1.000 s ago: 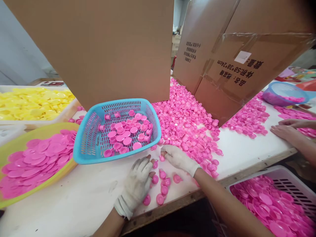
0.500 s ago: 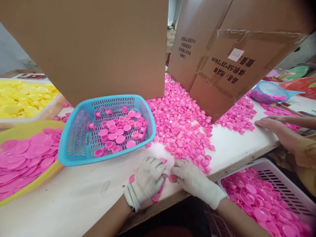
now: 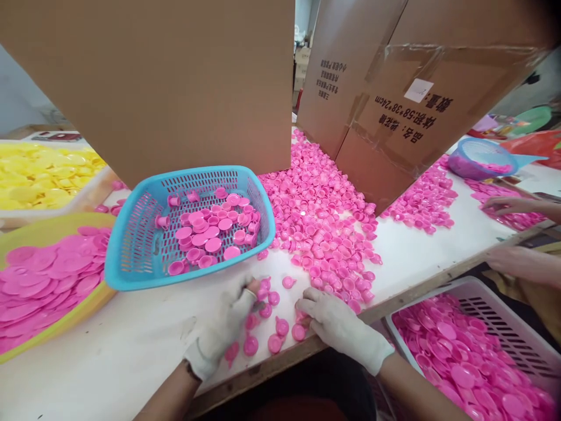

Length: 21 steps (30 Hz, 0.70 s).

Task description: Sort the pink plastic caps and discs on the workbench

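My left hand (image 3: 221, 327), in a white glove with a bare fingertip, is over the white table beside several small pink plastic cups (image 3: 274, 344) with tabs. It is blurred and its fingers are partly hidden, so I cannot make out a grip. My right hand (image 3: 339, 327), gloved too, rests at the table's front edge with fingers bent round a small pink cup (image 3: 300, 316). Behind both hands a large heap of the same pink cups (image 3: 324, 234) spreads over the table. A blue basket (image 3: 144, 285) holding pink cups and discs stands to the left.
Two tall cardboard boxes (image 3: 175, 88) stand behind the heap. On the left are a yellow basin (image 3: 65, 327) of pink discs and a tray of yellow pieces (image 3: 44, 175). A crate (image 3: 512, 327) of pink pieces sits below the edge. A co-worker's hands (image 3: 512, 204) are at right.
My left hand has moved left, uncovering several loose pink cups between my hands. My right hand has shifted slightly left. The co-worker's hands have moved.
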{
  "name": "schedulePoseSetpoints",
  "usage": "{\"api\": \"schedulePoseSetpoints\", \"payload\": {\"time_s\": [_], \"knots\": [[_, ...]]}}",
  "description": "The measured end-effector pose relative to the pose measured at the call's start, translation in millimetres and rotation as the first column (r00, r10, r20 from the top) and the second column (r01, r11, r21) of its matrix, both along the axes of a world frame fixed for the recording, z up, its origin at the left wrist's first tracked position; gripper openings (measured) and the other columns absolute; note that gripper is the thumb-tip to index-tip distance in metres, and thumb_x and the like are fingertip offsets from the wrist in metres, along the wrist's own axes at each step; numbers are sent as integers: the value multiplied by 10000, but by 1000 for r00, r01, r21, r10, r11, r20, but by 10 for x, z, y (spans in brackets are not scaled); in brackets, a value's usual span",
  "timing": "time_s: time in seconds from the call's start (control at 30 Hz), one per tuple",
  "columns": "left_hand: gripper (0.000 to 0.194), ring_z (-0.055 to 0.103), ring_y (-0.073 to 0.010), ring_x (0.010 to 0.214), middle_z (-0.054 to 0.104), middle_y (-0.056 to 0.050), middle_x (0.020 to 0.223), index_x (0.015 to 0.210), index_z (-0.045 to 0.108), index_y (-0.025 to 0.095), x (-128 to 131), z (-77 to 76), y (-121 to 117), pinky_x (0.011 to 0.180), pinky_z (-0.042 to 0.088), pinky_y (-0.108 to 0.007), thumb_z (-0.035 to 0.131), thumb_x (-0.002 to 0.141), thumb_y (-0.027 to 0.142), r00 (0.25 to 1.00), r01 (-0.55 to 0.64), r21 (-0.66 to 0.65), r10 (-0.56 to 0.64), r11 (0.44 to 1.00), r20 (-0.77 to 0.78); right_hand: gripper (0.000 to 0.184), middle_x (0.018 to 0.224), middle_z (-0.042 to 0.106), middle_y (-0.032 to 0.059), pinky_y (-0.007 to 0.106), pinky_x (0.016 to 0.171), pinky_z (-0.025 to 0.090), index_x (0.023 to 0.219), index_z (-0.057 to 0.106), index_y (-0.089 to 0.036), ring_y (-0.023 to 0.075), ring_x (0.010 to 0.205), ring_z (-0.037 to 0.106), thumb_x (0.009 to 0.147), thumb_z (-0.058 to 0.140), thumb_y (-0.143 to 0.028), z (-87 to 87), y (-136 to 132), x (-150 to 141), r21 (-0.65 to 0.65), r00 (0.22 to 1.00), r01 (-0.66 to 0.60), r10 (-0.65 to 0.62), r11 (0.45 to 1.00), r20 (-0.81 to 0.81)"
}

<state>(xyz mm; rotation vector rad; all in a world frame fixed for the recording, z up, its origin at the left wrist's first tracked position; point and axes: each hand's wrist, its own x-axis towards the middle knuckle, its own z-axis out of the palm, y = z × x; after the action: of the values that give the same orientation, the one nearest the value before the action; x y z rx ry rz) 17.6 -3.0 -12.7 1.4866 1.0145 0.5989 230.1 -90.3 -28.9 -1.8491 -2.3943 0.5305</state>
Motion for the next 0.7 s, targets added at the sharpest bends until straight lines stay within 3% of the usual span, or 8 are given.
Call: {"api": "schedulePoseSetpoints", "payload": {"time_s": [0.1, 0.17, 0.23, 0.33, 0.4, 0.47, 0.6, 0.7], "knots": [[254, 557, -132, 629, 552, -8, 740, 853, 474, 189, -232, 13, 41, 616, 497, -298, 444, 839, 440, 952, -6, -396, 126, 918, 279, 323, 930, 540, 28, 264, 726, 405, 937, 551, -194, 145, 822, 518, 730, 401, 5, -29, 33, -26, 29, 988, 17, -13, 999, -154], [301, 577, -133, 655, 588, -32, 800, 972, 491, 180, -341, 27, 42, 642, 509, -301, 504, 815, 436, 937, -12, -453, 168, 891, 307, 393, 995, 552, 43, 271, 790, 418, 1045, 541, -195, 153, 905, 521, 745, 396, 13, -19, 90, 5, 107, 964, 57, -27, 993, -266], [335, 585, -136, 643, 617, -54, 832, 1008, 512, 160, -409, 36, 54, 626, 510, -294, 525, 804, 425, 973, -79, -343, 147, 936, 179, 384, 1038, 555, 67, 289, 811, 424, 1085, 549, -191, 170, 937, 522, 777, 411, -7, 4, 161, 68, 177, 959, 137, -86, 975, -269], [339, 618, -182, 681, 655, -77, 850, 961, 566, 143, -470, -40, 124, 649, 525, -333, 481, 804, 430, 973, -174, 54, 180, 983, -143, 284, 1008, 559, 88, 312, 761, 423, 1047, 589, -179, 196, 876, 536, 811, 467, -79, 33, 241, 182, 208, 963, 271, -260, 940, -77], [314, 644, -229, 817, 675, -95, 924, 965, 595, 143, -506, -180, 187, 761, 531, -378, 466, 789, 368, 924, -182, 310, 270, 933, -269, 247, 987, 553, 90, 307, 705, 410, 1036, 598, -175, 199, 821, 537, 808, 512, -130, 34, 256, 236, 197, 938, 321, -340, 926, 68], [320, 630, -246, 955, 675, -104, 1012, 1012, 604, 142, -540, -364, 228, 860, 517, -390, 433, 773, 268, 905, -140, 475, 307, 869, -295, 212, 966, 549, 81, 297, 678, 392, 1006, 611, -187, 191, 793, 531, 809, 536, -161, 17, 248, 256, 180, 927, 316, -344, 932, 153], [354, 515, -246, 1174, 594, -111, 1205, 1082, 600, 146, -580, -647, 196, 1001, 448, -418, 386, 800, 163, 909, 74, 660, 222, 747, -353, 191, 933, 564, 67, 304, 729, 373, 996, 621, -219, 195, 832, 518, 840, 523, -168, -44, 234, 226, 193, 946, 229, -265, 954, 188], [348, 417, -252, 1262, 529, -110, 1276, 1113, 587, 162, -568, -660, 122, 1049, 399, -462, 401, 820, 133, 881, 190, 725, 211, 662, -423, 196, 953, 581, 75, 317, 752, 373, 995, 613, -208, 203, 856, 520, 843, 508, -142, -81, 243, 212, 203, 950, 207, -246, 957, 192]]}}
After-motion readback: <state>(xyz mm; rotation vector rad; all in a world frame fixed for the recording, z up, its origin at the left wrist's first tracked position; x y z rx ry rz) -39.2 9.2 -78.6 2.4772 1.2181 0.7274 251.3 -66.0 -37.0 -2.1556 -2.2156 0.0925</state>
